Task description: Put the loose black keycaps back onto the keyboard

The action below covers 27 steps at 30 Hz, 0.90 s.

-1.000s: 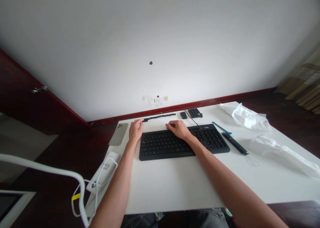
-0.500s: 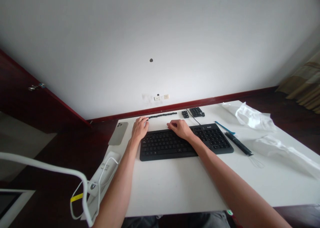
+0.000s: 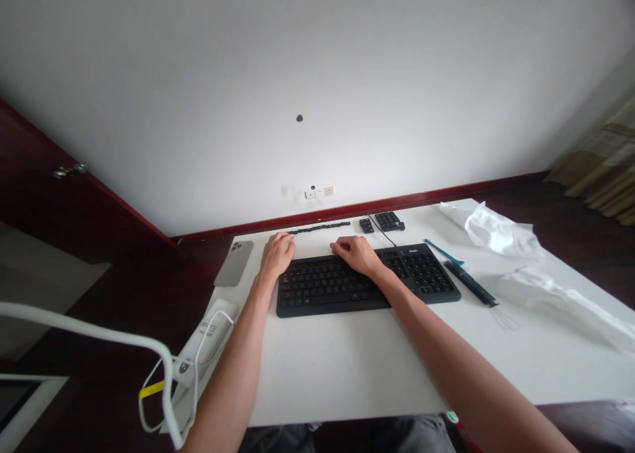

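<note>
A black keyboard lies on the white table. My left hand rests at its upper left corner, fingers bent and close together near the left end of a row of loose black keycaps; what the fingertips hold, if anything, is too small to tell. My right hand lies over the keyboard's top edge with its fingers curled in and pressed together; anything inside them is hidden. Two groups of keycaps, a small one and a larger one, sit behind the keyboard beside its cable.
Left of the keyboard are a grey phone and a white power strip with a looped cable. To the right lie a blue tool, a black-handled brush or whisk and crumpled plastic bags. A wall stands behind.
The whole view has shifted very slightly. Both hands stay in nearly the same places, with no clear change in their grip.
</note>
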Each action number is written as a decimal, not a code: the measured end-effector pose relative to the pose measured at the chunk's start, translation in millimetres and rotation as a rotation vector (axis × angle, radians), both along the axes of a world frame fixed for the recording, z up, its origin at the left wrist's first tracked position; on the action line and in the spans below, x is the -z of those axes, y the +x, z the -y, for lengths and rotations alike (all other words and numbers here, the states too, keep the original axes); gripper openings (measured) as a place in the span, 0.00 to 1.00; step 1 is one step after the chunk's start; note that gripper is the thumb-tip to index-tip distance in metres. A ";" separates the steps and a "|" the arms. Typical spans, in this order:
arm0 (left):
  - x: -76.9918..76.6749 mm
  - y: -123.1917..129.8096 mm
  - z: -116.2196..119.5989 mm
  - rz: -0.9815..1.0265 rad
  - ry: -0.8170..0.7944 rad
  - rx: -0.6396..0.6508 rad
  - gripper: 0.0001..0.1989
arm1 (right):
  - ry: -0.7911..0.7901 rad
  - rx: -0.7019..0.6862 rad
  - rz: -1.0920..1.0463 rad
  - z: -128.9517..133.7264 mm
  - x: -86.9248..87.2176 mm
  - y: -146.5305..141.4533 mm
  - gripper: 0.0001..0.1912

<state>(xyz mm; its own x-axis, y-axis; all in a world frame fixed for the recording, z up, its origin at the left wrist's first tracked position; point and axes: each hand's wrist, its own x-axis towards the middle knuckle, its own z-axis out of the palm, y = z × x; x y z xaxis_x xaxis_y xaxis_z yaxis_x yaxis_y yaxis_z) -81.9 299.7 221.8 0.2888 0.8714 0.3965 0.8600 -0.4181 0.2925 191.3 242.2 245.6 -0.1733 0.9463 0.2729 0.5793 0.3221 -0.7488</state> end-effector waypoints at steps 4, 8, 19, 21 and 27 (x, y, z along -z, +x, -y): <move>-0.7 -0.2 0.8 -0.008 -0.012 -0.007 0.17 | 0.002 0.003 0.002 -0.1 0.4 0.2 0.18; -2.0 -1.9 2.8 -0.002 -0.007 -0.005 0.17 | 0.006 0.002 -0.007 0.0 0.7 0.2 0.18; 2.4 -11.5 4.5 0.032 0.008 -0.029 0.17 | 0.017 -0.001 0.001 1.2 0.5 0.8 0.18; 2.1 -11.1 4.4 0.030 0.019 -0.025 0.17 | 0.014 -0.002 0.005 0.9 0.8 0.8 0.18; -1.3 -8.1 4.7 0.031 0.043 -0.029 0.17 | 0.014 -0.001 -0.003 1.9 -1.1 0.1 0.18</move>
